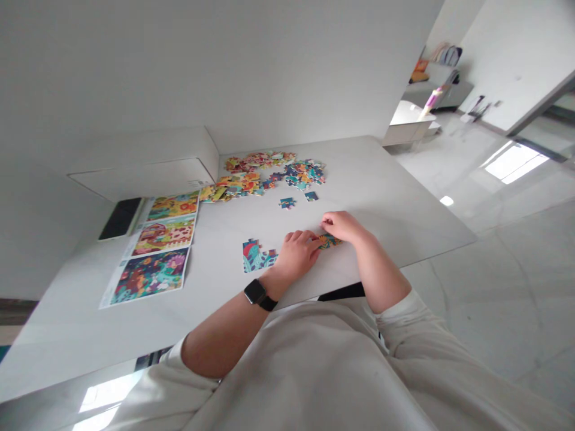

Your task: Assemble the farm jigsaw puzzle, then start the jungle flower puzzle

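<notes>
My left hand, with a black watch on the wrist, lies low over the table; its bent fingers and thumb are closed at the left edge of a strip of joined puzzle pieces with orange leaf shapes. My right hand is just above that strip, its fingers curled in a pinch; what they hold, if anything, is hidden. Left of my left hand lies a joined teal and red puzzle section, partly covered by that hand. Two loose spots of puzzle pieces, one blue piece and a smaller one, lie beyond my hands.
Farther back are piles of puzzle pieces: dark blue mixed, yellow and red-green. To the left lie a printed picture sheet and a dark phone. A white box stands against the wall.
</notes>
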`<state>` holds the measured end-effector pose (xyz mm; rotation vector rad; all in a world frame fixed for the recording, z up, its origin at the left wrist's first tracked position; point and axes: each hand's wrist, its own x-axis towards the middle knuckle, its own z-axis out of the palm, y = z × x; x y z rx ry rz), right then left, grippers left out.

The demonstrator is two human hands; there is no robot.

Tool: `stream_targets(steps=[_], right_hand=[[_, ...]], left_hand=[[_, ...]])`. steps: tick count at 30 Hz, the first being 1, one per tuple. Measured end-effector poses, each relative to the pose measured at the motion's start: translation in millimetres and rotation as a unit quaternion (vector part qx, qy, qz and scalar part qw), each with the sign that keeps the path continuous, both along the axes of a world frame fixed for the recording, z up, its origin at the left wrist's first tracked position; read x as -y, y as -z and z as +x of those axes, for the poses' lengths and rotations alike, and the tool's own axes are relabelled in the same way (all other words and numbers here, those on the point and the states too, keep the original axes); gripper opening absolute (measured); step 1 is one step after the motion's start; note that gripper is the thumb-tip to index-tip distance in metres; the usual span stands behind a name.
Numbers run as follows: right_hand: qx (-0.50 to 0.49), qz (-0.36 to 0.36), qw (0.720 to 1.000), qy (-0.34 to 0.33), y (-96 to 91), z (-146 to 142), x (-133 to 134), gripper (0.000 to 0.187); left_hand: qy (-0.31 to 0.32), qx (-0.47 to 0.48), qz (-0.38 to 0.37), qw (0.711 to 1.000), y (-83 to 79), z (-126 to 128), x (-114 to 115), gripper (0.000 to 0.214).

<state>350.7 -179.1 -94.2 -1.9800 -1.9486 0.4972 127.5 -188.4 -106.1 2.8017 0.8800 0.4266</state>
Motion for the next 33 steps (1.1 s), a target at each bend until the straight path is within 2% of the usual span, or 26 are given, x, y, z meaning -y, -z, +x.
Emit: stream_targets(steps=[7, 12, 15, 17, 22, 28, 33], right_hand=[[0.011, -0.013, 1.0, -0.022, -8.5, 6.0, 4.1, 0.023], [-0.029, -0.001, 0.995, -0.091, -6.5, 24.4, 19.7, 0.01], [-0.04, 0.025, 0.989, -0.144, 0.6, 36.0, 33.1, 0.032], [-0.05, 0.046, 0.985, -0.16, 6.3, 41.4, 40.6, 0.039], [-0.085, 0.078, 0.979, -0.166, 16.2, 46.1, 49.3, 0.037], [-0.097, 0.103, 0.975, -0.169, 19.5, 46.8, 50.2, 0.032], [-0.079, 0.11, 0.977, -0.164, 18.8, 53.3, 51.6, 0.03]], left_hand=[[0.0, -0.007, -0.001, 1.0, -2.1, 0.2, 1.5, 0.029], [0.004, 0.0, -0.003, 1.0, 0.2, -0.7, 0.0, 0.029], [0.008, 0.008, -0.003, 1.0, 1.3, -1.2, -1.3, 0.028], [0.008, 0.016, -0.011, 1.0, 2.1, -1.6, -2.8, 0.025], [0.008, 0.041, -0.027, 0.999, 4.6, -3.4, -6.6, 0.021], [0.001, 0.053, -0.012, 0.999, 4.9, -4.5, -7.1, 0.032], [0.015, 0.056, -0.011, 0.998, -1.6, -22.4, -10.5, 0.029]])
